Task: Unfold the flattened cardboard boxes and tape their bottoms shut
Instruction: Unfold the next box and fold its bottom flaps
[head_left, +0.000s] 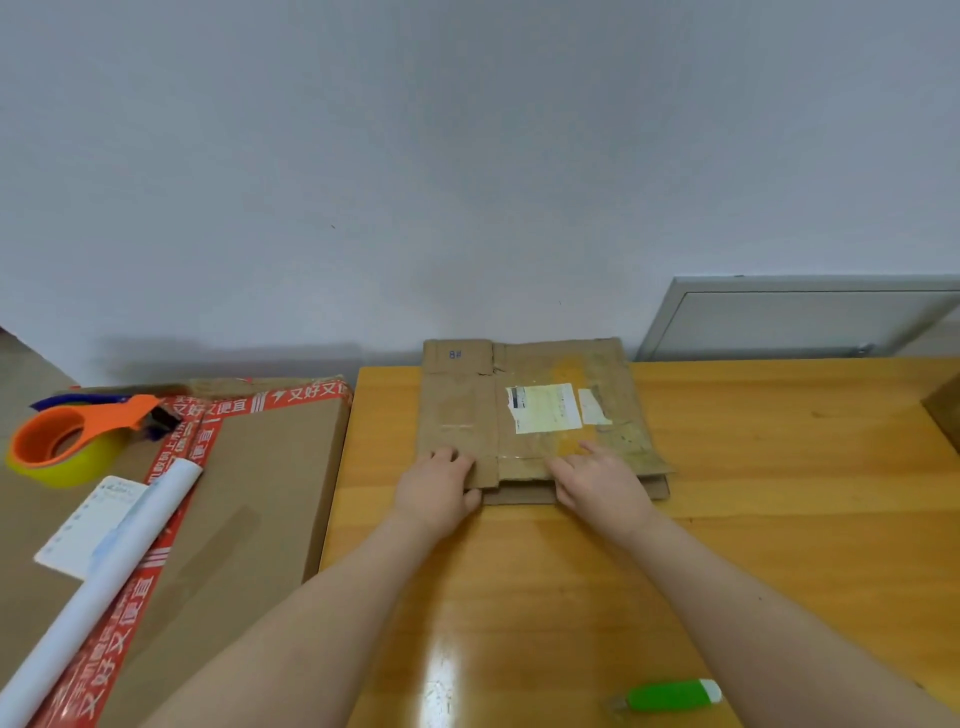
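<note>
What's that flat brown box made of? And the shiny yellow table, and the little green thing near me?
The flat brown box looks like cardboard: dull, creased, with worn flap edges. The shiny yellow table seems to be varnished wood: grain shows and light glares off it. The little green thing, probably a box cutter, looks like smooth plastic with a white end.

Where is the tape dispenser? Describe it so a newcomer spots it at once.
Find the big brown cardboard box with red printed tape, left of the yellow wooden table. At its far left corner sits the orange plastic tape dispenser holding a yellow-green roll, the only orange thing there.
</note>
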